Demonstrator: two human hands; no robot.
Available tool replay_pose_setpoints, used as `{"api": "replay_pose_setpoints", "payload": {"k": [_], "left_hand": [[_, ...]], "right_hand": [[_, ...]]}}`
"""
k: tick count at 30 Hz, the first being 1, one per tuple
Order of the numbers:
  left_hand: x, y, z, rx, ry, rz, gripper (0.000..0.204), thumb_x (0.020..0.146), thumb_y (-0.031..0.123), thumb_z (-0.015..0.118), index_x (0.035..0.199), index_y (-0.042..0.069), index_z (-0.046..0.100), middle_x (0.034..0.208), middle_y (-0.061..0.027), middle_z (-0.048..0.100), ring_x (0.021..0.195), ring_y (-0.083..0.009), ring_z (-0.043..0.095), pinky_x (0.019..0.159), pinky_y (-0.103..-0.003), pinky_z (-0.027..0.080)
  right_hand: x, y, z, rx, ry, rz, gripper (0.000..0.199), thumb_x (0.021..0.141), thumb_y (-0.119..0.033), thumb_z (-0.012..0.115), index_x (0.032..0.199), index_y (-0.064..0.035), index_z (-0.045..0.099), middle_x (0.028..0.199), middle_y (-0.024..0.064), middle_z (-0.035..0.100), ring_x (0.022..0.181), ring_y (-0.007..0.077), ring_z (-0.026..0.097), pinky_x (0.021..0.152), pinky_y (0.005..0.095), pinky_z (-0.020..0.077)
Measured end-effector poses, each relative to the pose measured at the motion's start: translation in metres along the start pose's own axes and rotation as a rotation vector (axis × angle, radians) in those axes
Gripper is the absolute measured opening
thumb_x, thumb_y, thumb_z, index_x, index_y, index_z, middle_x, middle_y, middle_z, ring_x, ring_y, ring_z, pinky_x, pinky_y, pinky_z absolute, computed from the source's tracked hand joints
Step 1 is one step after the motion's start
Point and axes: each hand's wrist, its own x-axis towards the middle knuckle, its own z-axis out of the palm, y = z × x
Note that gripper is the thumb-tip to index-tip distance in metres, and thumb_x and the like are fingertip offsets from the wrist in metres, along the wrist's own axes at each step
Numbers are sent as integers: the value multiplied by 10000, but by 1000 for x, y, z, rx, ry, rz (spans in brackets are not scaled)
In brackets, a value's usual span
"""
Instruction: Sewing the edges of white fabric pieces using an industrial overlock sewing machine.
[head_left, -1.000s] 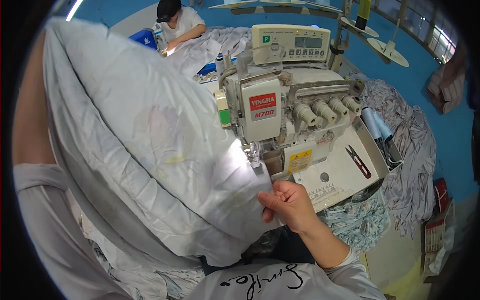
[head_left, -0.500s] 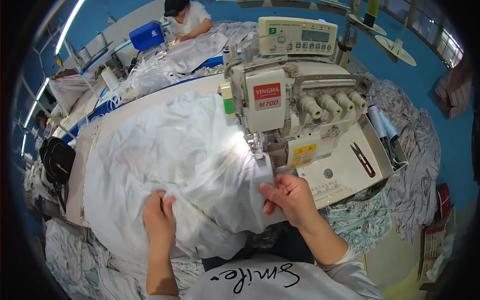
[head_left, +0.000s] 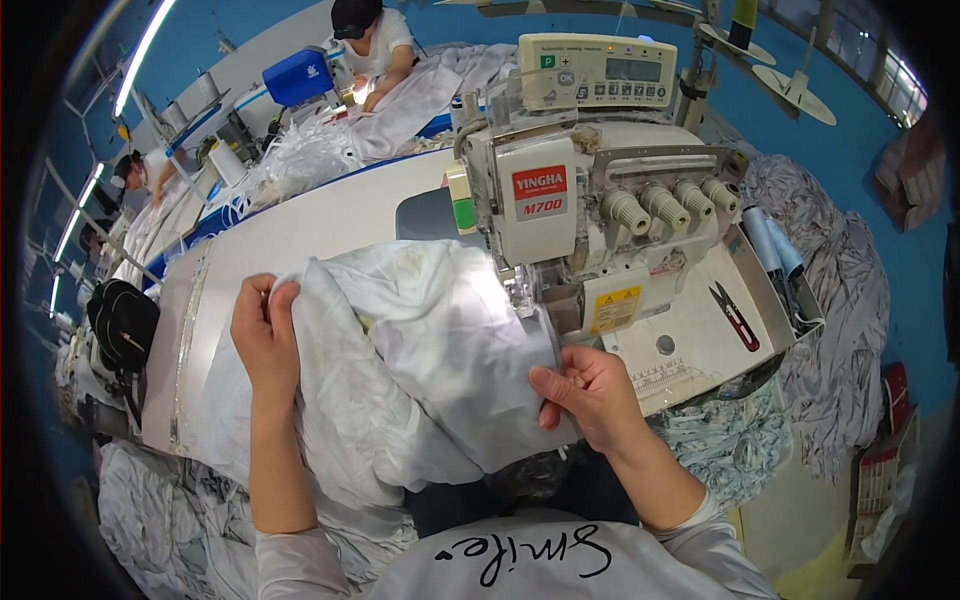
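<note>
A large piece of white fabric [head_left: 430, 350] lies bunched over the front of the sewing table, its right part under the needle area of the white overlock sewing machine [head_left: 535, 205]. My left hand [head_left: 267, 335] pinches a fold at the fabric's far left, fingers closed. On the other side, my right hand [head_left: 590, 395] grips the right edge between thumb and fingers, just in front of the presser foot [head_left: 520, 290]. Light from the machine falls on the cloth there. Part of the fabric hangs down toward my lap.
Thread snips [head_left: 735, 318] with dark red handles lie on the machine's right plate. Thread cones [head_left: 765, 245] sit in a side box. Heaped grey fabric [head_left: 820, 270] is at the right, and a black bag [head_left: 122, 320] at the left. Another person [head_left: 375, 50] works at a machine beyond.
My left hand has moved up and left, drawing the fabric back toward me and uncovering the far tabletop. My right hand has stayed almost in place at the edge.
</note>
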Motion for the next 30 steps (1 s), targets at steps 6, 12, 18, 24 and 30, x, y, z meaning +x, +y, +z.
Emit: {"api": "replay_pose_setpoints", "payload": {"k": [6, 12, 18, 24, 30], "left_hand": [[39, -4, 6, 178, 26, 191, 143, 867, 121, 637, 859, 6, 553, 698, -67, 534, 602, -143, 471, 570, -259, 398], [80, -12, 20, 281, 48, 323, 180, 868, 176, 647, 899, 10, 582, 717, -98, 571, 619, -186, 526, 583, -288, 425], [124, -14, 31, 328, 83, 445, 197, 857, 209, 647, 899, 29, 578, 802, -135, 615, 676, -298, 590, 606, -339, 458], [170, -16, 39, 367, 90, 561, 208, 865, 235, 629, 915, 42, 571, 822, -137, 622, 708, -327, 601, 610, -373, 463], [207, -17, 42, 429, 93, 572, 225, 872, 266, 613, 923, 52, 565, 848, -142, 630, 747, -338, 610, 636, -385, 468]], "right_hand": [[0, 0, 1, -5, 8, -1, 219, 855, -157, 679, 755, -27, 532, 603, 38, 580, 465, 103, 568, 452, 213, 465], [0, -3, 3, 6, 10, 18, 220, 850, -153, 684, 749, -28, 534, 604, 38, 580, 471, 104, 573, 455, 213, 464], [0, -1, 1, 6, 15, 34, 224, 842, -145, 692, 730, -43, 528, 609, 40, 585, 471, 101, 573, 454, 212, 460], [0, -7, 4, -16, 20, 50, 269, 835, -133, 696, 678, -68, 488, 585, 25, 567, 470, 89, 567, 441, 207, 444], [3, -3, 2, -32, 14, 25, 280, 827, -122, 698, 663, -74, 476, 571, 15, 552, 451, 80, 539, 417, 204, 414]]}}
